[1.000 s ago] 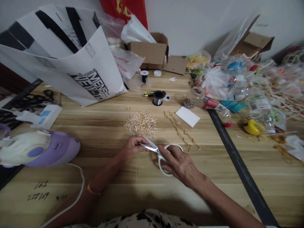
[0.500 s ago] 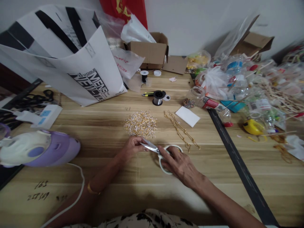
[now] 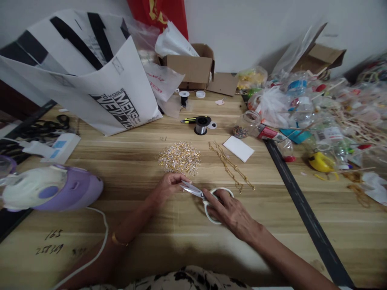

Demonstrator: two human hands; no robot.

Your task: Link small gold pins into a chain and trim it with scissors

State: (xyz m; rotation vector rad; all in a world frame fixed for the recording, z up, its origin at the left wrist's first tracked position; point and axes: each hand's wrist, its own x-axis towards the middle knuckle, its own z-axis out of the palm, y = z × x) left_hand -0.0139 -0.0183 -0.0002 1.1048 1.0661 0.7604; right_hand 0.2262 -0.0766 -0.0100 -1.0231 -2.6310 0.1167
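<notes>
My right hand (image 3: 231, 211) grips white-handled scissors (image 3: 194, 191), fingers in the loops and the slightly parted blades pointing left. The blade tips lie beside the fingertips of my left hand (image 3: 172, 183). Those left fingers are pinched together, and what they hold is too small to make out. Just beyond the left hand lies a pile of small gold and clear beads (image 3: 179, 157). To the right of the pile, thin gold beaded chains (image 3: 231, 166) are stretched out on the wooden table (image 3: 169, 249).
A spool of silver wire (image 3: 201, 125) and a yellow-black cutter (image 3: 189, 120) sit behind the beads. A white card (image 3: 238, 148) is at right, near a jar (image 3: 246, 123) and heaped plastic bottles. On the left stand a purple-white appliance (image 3: 69, 189) with a cord and a large paper bag (image 3: 121, 92).
The scissors and my right hand have shifted slightly right and down, so the blade tips sit a little farther from my left fingers. The left hand stays nearly in place.
</notes>
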